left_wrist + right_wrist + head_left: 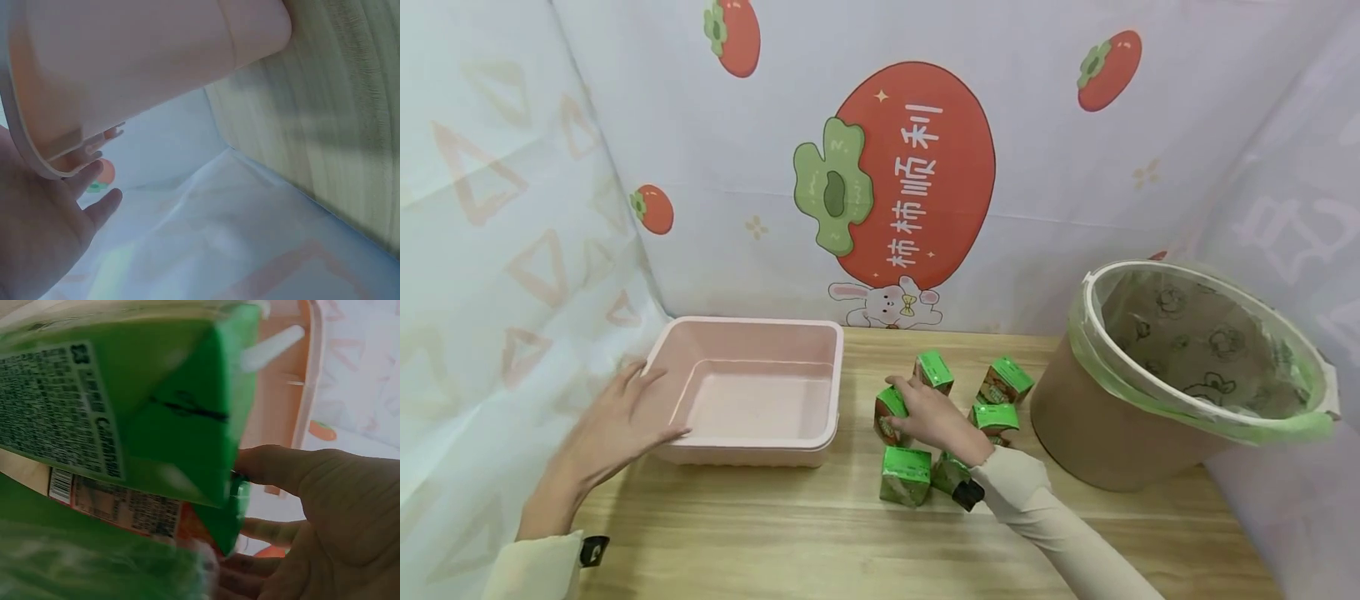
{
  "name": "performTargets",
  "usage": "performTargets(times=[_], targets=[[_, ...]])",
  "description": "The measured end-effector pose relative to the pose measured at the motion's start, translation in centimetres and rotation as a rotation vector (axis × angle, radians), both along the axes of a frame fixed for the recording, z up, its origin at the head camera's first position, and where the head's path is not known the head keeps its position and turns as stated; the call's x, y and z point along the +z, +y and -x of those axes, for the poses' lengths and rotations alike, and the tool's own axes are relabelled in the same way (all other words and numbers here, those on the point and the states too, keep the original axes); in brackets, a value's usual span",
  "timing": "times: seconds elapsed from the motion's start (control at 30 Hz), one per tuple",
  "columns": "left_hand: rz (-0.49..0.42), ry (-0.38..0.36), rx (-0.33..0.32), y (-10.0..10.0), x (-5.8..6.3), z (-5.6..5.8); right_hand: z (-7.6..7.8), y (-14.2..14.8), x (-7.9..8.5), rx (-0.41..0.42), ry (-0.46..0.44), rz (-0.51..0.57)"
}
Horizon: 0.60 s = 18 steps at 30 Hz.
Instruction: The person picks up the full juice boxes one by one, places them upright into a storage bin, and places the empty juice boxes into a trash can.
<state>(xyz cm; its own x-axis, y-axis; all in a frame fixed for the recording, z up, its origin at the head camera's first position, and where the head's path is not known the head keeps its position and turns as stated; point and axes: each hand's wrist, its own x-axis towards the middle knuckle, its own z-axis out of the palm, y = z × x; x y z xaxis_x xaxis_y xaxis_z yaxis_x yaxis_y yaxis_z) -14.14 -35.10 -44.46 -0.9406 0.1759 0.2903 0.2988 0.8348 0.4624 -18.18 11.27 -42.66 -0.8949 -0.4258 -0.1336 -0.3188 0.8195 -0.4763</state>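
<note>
My right hand [936, 417] reaches over a group of small green drink cartons. Its thumb and fingers grip the end of one green-and-red carton [889, 406], which stands on the table; the right wrist view shows this carton [215, 519] between them. Close around it are a front carton [906, 477], a back carton [934, 370], and several others partly under the wrist. My left hand [613, 425] is at the left rim of a pink plastic basin [831, 392], fingers spread and loosely bent. Nothing shows inside the basin. Whether the left fingers bear on the rim cannot be told.
A brown waste bin [1097, 417] with a green-edged liner stands at the right, beside the cartons. The wooden table [760, 533] ends at a printed cloth backdrop [737, 275] behind and at the sides. A white straw-like stick [275, 349] shows near the closest carton.
</note>
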Motion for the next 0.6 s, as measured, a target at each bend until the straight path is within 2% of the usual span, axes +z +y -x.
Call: performTargets(times=[0.23, 0.43, 0.6], targets=[[-0.015, -0.025, -0.017, -0.52, -0.53, -0.55, -0.16, -0.54, -0.53, -0.039, 0.011, -0.006], [-0.037, -0.017, -0.030, -0.66, -0.62, -0.59, -0.30, -0.92, -0.73, -0.090, 0.089, 0.008], [-0.044, -0.023, -0.018, -0.62, -0.82, -0.60, -0.33, -0.89, -0.95, -0.089, 0.140, 0.041]])
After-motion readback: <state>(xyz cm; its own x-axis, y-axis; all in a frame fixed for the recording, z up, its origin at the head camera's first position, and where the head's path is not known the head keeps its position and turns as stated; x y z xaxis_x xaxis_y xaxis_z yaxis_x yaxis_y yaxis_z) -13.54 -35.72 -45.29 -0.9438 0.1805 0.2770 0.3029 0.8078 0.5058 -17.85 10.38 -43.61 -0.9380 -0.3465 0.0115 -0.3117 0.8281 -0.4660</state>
